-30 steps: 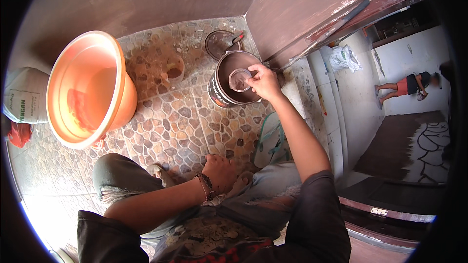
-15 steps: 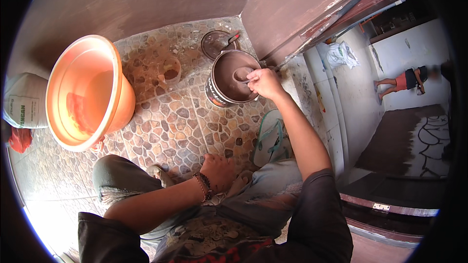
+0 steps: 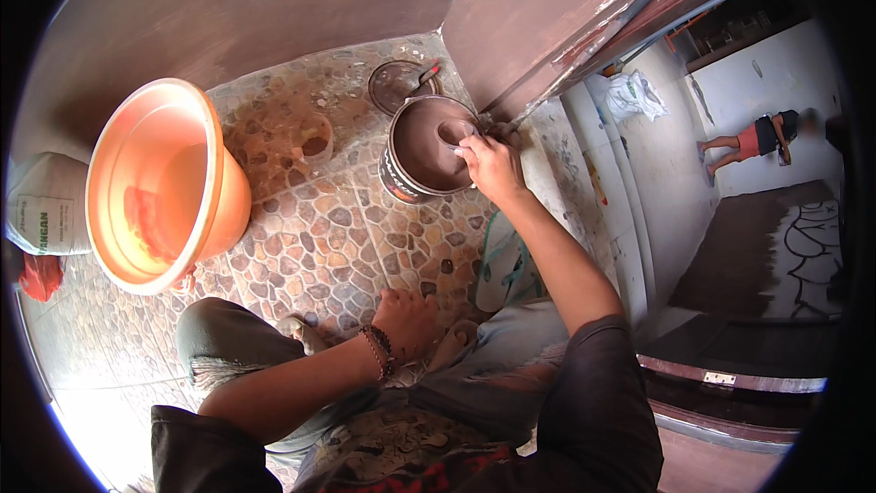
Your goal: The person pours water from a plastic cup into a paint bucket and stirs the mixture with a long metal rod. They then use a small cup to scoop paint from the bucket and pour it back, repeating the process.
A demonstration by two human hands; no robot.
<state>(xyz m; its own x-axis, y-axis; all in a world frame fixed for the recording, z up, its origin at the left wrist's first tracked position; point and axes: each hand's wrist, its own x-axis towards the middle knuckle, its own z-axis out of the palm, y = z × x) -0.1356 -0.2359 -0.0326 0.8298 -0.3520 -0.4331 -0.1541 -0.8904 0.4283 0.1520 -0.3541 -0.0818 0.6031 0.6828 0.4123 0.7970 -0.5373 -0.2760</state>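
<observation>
Patterned floor (image 3: 301,237); brown wall (image 3: 274,5), upper left. Bucket (image 3: 398,180), upper centre: lid (image 3: 388,89) already off, tool (image 3: 427,75) across it, both just above in frame. Cup (image 3: 453,134) in bucket's mouth, pinched by right hand (image 3: 494,165); not yet out, contact with paint (image 3: 422,144) uncertain. Left hand (image 3: 408,321), lower centre: grip impossible to tell. Around: orange basin (image 3: 228,210), left; clear tub (image 3: 321,155); sandal (image 3: 500,272) below bucket; bucket rim hemming cup.

Looks like a house porch or entry doing duty as a paint spot — stone-pattern tile floor (image 3: 301,242), brown-streaked walls (image 3: 301,0), paint bucket (image 3: 399,184), part-brown far wall (image 3: 735,251).
</observation>
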